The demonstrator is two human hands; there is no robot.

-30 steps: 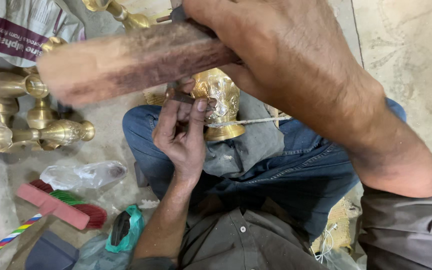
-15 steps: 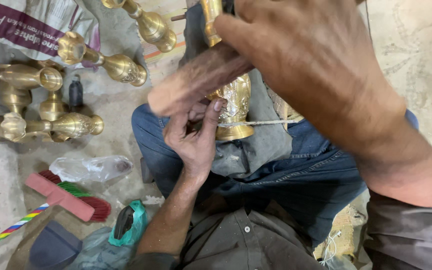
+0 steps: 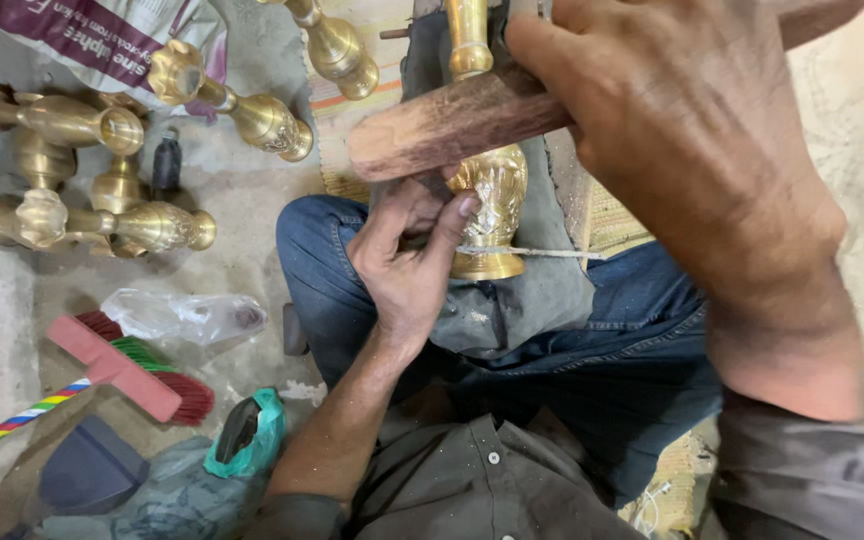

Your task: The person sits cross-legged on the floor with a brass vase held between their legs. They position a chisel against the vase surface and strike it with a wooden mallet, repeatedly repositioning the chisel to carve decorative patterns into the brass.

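A patterned brass vase-shaped piece (image 3: 492, 205) stands on a grey cloth (image 3: 532, 300) over my lap. My left hand (image 3: 407, 260) presses against its left side, the fingers pinched on a thin metal tool (image 3: 537, 252) that lies across the piece's base. My right hand (image 3: 672, 140) is raised close to the camera and grips a thick wooden mallet (image 3: 452, 125), whose blunt end hangs over the brass piece.
Several brass stems and fittings (image 3: 72, 170) lie on the concrete floor at the left, and two more (image 3: 252, 110) near a printed sack (image 3: 82, 35). A red brush (image 3: 127, 365) with a striped handle, a crumpled plastic bag (image 3: 187, 315) and a green-wrapped item (image 3: 247, 435) sit nearby.
The mallet has swung from a high, leftward position down and right toward the brass piece. My left hand stayed on the piece.
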